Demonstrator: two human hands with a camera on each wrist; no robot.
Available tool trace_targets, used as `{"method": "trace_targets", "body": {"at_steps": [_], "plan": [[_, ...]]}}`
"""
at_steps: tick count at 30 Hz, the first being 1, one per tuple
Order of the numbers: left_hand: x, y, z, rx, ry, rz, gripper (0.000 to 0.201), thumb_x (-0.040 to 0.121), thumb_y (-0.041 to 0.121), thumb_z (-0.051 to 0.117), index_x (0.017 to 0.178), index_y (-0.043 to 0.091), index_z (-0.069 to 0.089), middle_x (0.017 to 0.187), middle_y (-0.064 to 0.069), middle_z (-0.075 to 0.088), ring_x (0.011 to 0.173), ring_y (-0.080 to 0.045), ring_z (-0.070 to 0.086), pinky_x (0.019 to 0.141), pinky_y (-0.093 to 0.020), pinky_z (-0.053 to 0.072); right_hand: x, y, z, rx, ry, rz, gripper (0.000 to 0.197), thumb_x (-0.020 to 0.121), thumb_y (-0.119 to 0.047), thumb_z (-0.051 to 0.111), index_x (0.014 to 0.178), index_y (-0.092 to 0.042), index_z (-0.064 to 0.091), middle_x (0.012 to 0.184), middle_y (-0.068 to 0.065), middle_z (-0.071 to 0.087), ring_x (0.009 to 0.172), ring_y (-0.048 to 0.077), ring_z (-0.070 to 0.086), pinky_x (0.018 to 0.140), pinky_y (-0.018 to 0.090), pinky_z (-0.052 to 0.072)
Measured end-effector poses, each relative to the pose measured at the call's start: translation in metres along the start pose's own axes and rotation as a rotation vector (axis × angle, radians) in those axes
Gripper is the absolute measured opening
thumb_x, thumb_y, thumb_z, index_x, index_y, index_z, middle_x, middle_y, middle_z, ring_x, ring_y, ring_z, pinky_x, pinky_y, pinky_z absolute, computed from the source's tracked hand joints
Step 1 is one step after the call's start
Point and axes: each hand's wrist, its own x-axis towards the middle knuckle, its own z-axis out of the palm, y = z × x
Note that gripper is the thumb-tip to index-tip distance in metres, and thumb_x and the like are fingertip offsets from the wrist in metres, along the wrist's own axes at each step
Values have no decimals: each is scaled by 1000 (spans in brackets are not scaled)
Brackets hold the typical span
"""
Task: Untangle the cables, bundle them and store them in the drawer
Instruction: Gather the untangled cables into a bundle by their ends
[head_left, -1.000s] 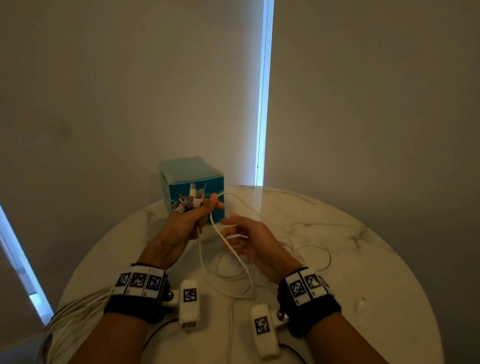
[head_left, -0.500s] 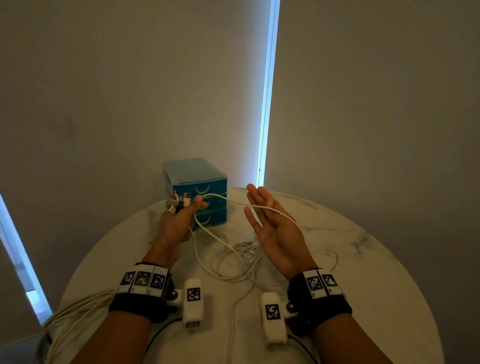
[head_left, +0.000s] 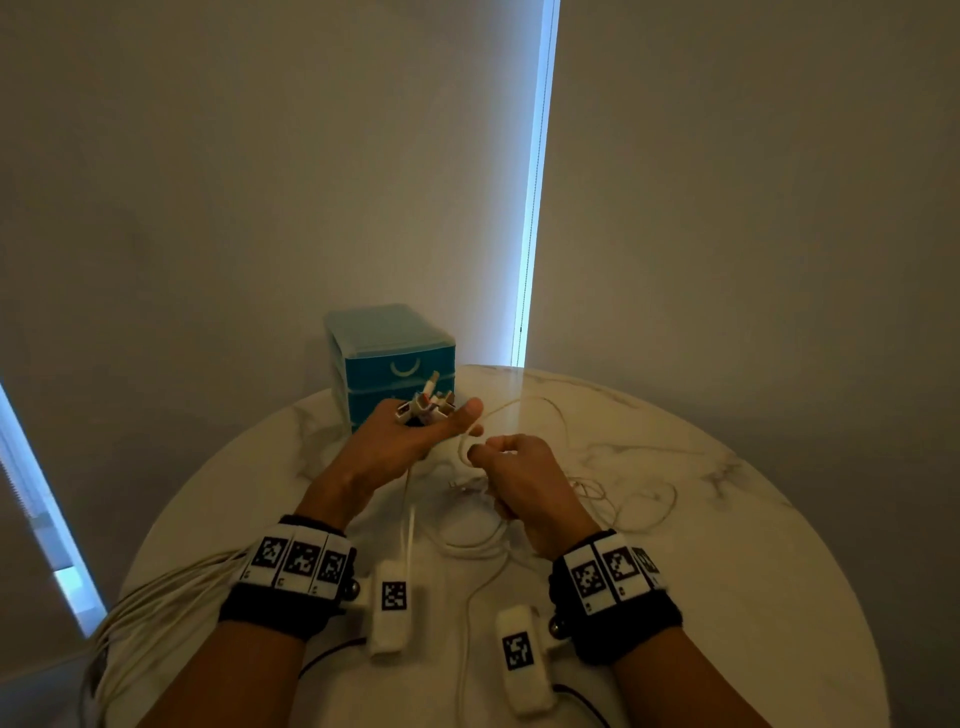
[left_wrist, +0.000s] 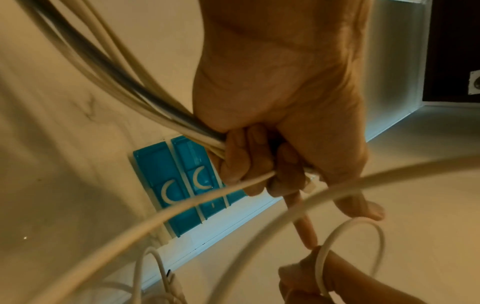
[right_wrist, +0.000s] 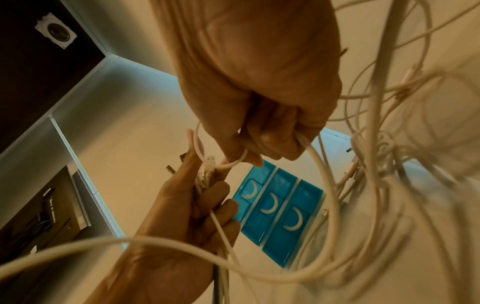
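**Head view: plug ends gathered in one fist, a loop pinched in the other**

Head view shows the left hand (head_left: 410, 441) raised over the round white marble worktop (head_left: 727, 545), fingers curled round a cluster of white cable plug ends (head_left: 426, 405) that stick up out of the fist. Keeping the ends together there looks like a way to anchor them while the slack is sorted. The forefinger and thumb stand out straight, as the left wrist view confirms, with the gathered white cables (left_wrist: 145, 98) running back from the fist toward the wrist.

Close beside it, the right hand (head_left: 524, 478) pinches a small loop of thin white cable (right_wrist: 207, 152) between thumb and curled fingers, knuckles up; that loop touches the left forefinger, probably being drawn free or laid toward the bundle.

Loose tangled white cable (head_left: 613, 493) lies on the worktop under and to the right of the hands, so untangling seems unfinished. Behind the hands stands the small blue plastic drawer unit (head_left: 389, 364), all three drawers shut.
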Motion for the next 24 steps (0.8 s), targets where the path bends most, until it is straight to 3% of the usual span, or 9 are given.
{"method": "trace_targets", "body": {"at_steps": [5, 8, 10, 12, 14, 16, 20, 22, 24], "plan": [[1, -7, -6, -123, -43, 37, 37, 99, 49, 67, 104, 16, 83, 60, 20, 58, 54, -2, 44, 50, -14, 35, -5, -1, 2, -41, -40, 27, 20, 94, -16, 74, 112, -12, 65, 70, 3, 54, 47, 11, 40, 44, 25, 32], [3, -6, -11, -176, 13, 16, 27, 96, 39, 76, 100, 13, 81, 64, 21, 64, 58, 3, 57, 57, -18, 40, -7, -2, 1, -44, -79, -7, 10, 98, -20, 71, 104, -12, 68, 69, 3, 55, 47, 11, 42, 46, 25, 35], [6, -7, -12, -220, 113, 3, 20, 94, 43, 78, 98, 24, 83, 83, 18, 77, 80, 6, 70, 73, -31, 53, -5, -2, -2, -34, -94, -59, 20, 101, -33, 72, 105, -13, 69, 72, 3, 66, 55, 12, 56, 54, 27, 46], [10, -9, -16, -287, 228, 3, 25, 92, 49, 79, 103, 27, 83, 107, 6, 82, 107, -15, 76, 87, -49, 62, -3, -3, -4, -47, -142, -102, 34, 104, -47, 67, 114, -14, 70, 87, 1, 79, 75, 15, 72, 71, 33, 57], [11, -6, -19, -409, 354, -18, 31, 94, 44, 79, 109, 17, 81, 106, -3, 82, 98, -20, 80, 73, -41, 66, -2, -3, -7, -88, -193, -115, 40, 107, -53, 59, 120, -16, 69, 105, 0, 81, 92, 16, 79, 87, 36, 62], [12, -3, -23, -473, 458, -11, 26, 97, 36, 77, 106, 12, 78, 94, -5, 79, 69, -9, 75, 50, -21, 54, 2, 0, -10, -56, -162, -93, 38, 108, -48, 57, 130, -17, 62, 117, 2, 78, 95, 17, 80, 92, 41, 65], [15, -3, -34, -479, 552, -40, 25, 92, 42, 81, 102, 19, 81, 99, -5, 81, 87, -21, 74, 55, -24, 51, 11, 4, -19, 223, 17, -3, 50, 107, -30, 64, 148, -24, 35, 119, 12, 71, 77, 26, 81, 69, 38, 67], [13, 1, -41, -422, 536, -48, 27, 92, 40, 81, 104, 16, 80, 85, -2, 79, 79, -18, 71, 56, -24, 50, 14, 5, -27, 387, 114, -36, 56, 104, -39, 68, 145, -35, 30, 116, 16, 74, 70, 29, 78, 61, 38, 65], [4, 13, -43, -323, 464, -24, 26, 97, 33, 77, 104, 8, 79, 64, 7, 69, 59, -9, 64, 48, -17, 43, 17, 6, -35, 546, 173, -47, 56, 102, -45, 70, 144, -24, 39, 111, 19, 77, 73, 32, 78, 59, 37, 64]]}}
